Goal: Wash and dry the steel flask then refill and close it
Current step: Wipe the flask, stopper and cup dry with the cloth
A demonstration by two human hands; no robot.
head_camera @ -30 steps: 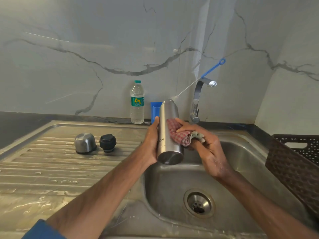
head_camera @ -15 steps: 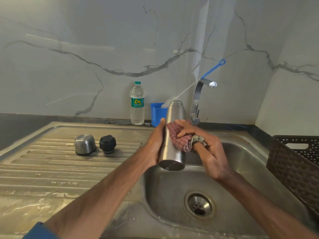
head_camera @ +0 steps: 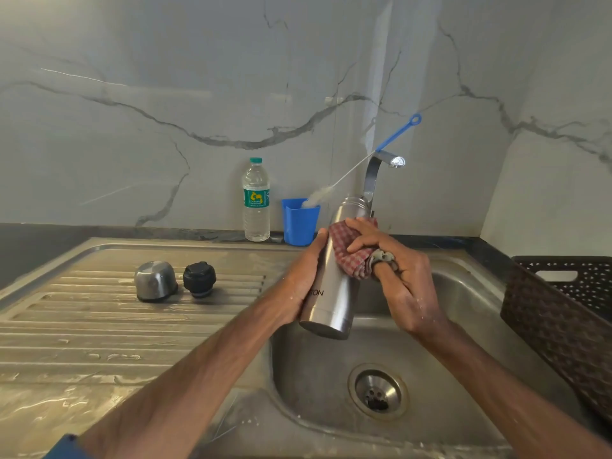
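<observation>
Drying step, seen from the head camera, left to right.

On the ribbed drainboard (head_camera: 99, 313) the steel cap (head_camera: 155, 280) and black stopper (head_camera: 199, 279) stand side by side, apart from each other and well clear of the basin. They are probably parked there to drain until closing.

On the dark tabletop (head_camera: 440, 241) at the wall stand a water bottle (head_camera: 256, 200), likely the refill supply, and just beside it a blue cup (head_camera: 299, 221). The cup holds a brush (head_camera: 319, 196), bristles down, whose handle leans up past the tap (head_camera: 381, 173).

The left hand (head_camera: 303, 279) grips the flask (head_camera: 334, 303) at mid-body. Its thumb lies along the near side and its fingers are hidden behind the steel. The flask is held over the sink (head_camera: 480, 326), mouth up and tilted away, so that drips fall into the basin. Its neck is close under the tap, with little room above.

The right hand (head_camera: 407, 286) holds a checked cloth (head_camera: 347, 253) bunched in curled fingers (head_camera: 367, 235) and presses it to the flask's upper right side. By this reading the washing is finished and the outside is being dried, with refilling and closing not yet done.

Open room lies below the flask and rightward across the basin. The drain (head_camera: 377, 390) lies low in the basin, well below the flask.

At far right a dark woven basket (head_camera: 563, 326) borders the sink rim and limits any swing that way. The wet steel may slip in a one-handed grip.
</observation>
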